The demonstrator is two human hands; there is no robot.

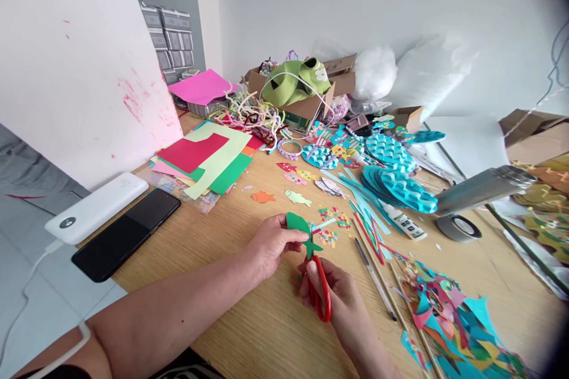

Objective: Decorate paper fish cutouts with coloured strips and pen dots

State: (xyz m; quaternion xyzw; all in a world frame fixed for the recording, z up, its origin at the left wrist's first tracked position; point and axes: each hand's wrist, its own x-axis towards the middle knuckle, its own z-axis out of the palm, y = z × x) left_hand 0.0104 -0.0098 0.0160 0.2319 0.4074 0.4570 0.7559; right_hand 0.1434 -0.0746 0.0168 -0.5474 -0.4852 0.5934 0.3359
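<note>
My left hand [273, 244] pinches a green paper fish shape [299, 226] just above the wooden table [249, 320]. My right hand [342, 299] grips red-handled scissors [320, 291], whose blades meet the green paper near its tail. Both hands are closed around what they hold. Small finished paper fish, orange [262, 196], pale green [297, 198] and others, lie on the table just beyond my hands.
Stacked coloured paper sheets [208, 160] lie at the left, with a black phone [127, 232] and a white power bank [95, 206] near the edge. Blue scaled paper pieces [400, 186], a glue tube [402, 220], sticks, a tape roll [459, 227], a metal flask [484, 188] and paper scraps [453, 320] crowd the right.
</note>
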